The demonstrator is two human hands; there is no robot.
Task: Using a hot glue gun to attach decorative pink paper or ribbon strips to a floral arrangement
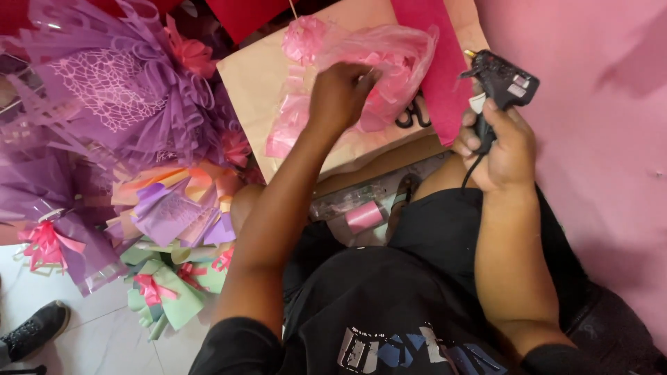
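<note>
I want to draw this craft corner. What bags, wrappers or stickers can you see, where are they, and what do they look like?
Pink plastic bag: crumpled and see-through, on the tan board under the left hand.
Label: small pale rectangle on the side of the black glue gun held in the right hand.
Purple bouquet wrapper: ruffled, lace-patterned, at the left.
Pink ribbon roll: a small cylinder between the knees.
</note>
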